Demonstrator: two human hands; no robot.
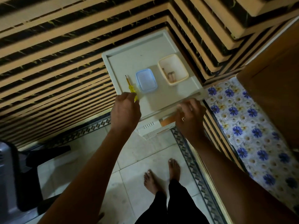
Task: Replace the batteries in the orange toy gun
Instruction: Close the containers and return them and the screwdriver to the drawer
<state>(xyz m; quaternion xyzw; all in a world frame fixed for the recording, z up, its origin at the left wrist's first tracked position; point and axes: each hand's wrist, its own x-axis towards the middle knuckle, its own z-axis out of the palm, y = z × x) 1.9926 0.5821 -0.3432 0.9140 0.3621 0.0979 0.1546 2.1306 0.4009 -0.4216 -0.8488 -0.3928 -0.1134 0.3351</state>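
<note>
A small white table (129, 62) stands in the corner of striped walls. On it lie a yellow-handled screwdriver (130, 87), a shallow blue-rimmed container (146, 81) and a cream tub (175, 62) with several batteries (171, 75) inside. My left hand (125, 110) is at the table's near left edge, its fingers curled at the screwdriver's handle end. My right hand (190, 115) curls over the table's near right edge. Just below that edge an orange and white object (166, 122) shows, partly hidden; whether it is the toy gun is unclear.
A white slatted shelf or basket (150, 131) sits under the table. A floral-covered surface (252, 126) and a brown cabinet (275, 94) lie to the right. A grey and black appliance (9, 183) stands at the far left. My bare feet (161, 173) stand on pale tiles.
</note>
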